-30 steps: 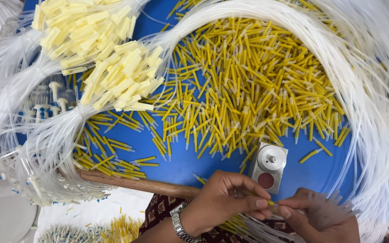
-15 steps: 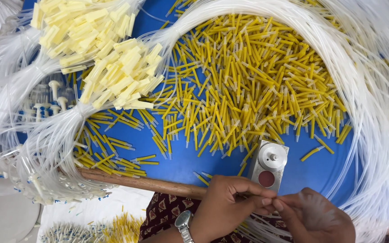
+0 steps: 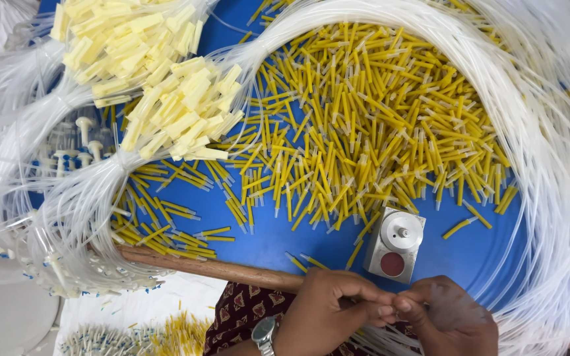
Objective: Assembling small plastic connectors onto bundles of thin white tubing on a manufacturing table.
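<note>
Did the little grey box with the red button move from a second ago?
No. The grey box sits at the same spot on the blue tray, just beyond the wooden stick and below the yellow tubes, as before.

Small pieces (image 3: pixel 364 125) lie on the tray (image 3: pixel 265 231), tubing (image 3: pixel 542 165) curving around them.

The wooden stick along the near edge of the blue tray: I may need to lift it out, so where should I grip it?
Probably grip the wooden stick at its bare middle, coming from above. Its left end sits under the clear tubing bundle and its right end runs behind the left hand, so only the middle is free.
</note>
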